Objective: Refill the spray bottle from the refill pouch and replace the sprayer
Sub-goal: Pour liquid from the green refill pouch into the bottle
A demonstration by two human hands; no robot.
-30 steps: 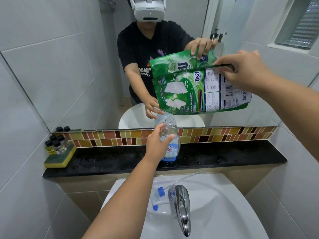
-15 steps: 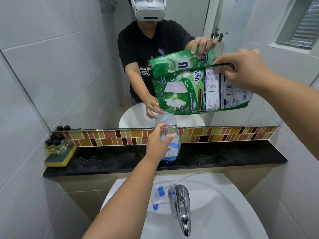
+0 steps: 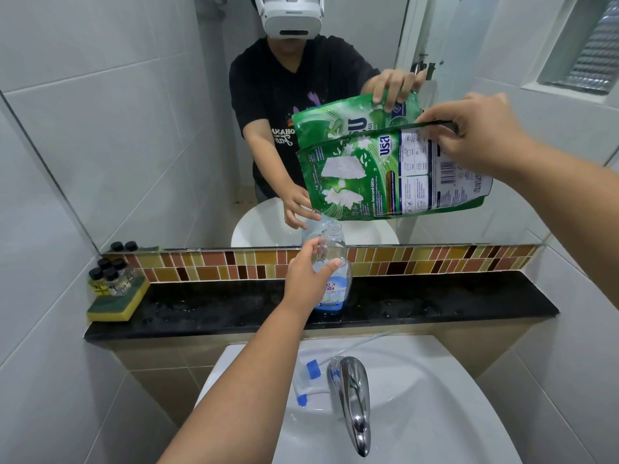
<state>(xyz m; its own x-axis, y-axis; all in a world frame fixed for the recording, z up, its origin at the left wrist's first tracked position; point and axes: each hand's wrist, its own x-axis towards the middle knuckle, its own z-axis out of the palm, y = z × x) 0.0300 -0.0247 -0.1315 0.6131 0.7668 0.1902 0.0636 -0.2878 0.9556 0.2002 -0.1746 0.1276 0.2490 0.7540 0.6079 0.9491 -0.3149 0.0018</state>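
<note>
My left hand (image 3: 306, 274) is wrapped around the shoulder of the clear spray bottle (image 3: 330, 276), thumb and fingers closed on it, holding it upright on the black ledge (image 3: 435, 304) in the middle of the frame, just in front of the strip of brown and yellow mosaic tiles (image 3: 418, 261). The bottle's neck is open, with no sprayer on it, and a little blue liquid sits in its base below the label. My right hand (image 3: 475, 128), at the upper right of the frame, pinches the top edge of the green refill pouch (image 3: 385, 175) between thumb and fingers, closed tight on it. The pouch hangs tilted, its lower left corner down right over the mouth of the bottle; whether the corner touches the rim I cannot tell, and I cannot make out any liquid running. The sprayer (image 3: 306, 380), white with blue parts and a thin clear tube, lies in the white sink (image 3: 435, 413) at the bottom centre, just left of the chrome tap (image 3: 353, 400). At the left end of the ledge a yellow and green sponge (image 3: 117, 301) carries a cluster of small black-capped bottles (image 3: 109, 274). The mirror (image 3: 134, 112) above reflects both hands and the pouch.
</note>
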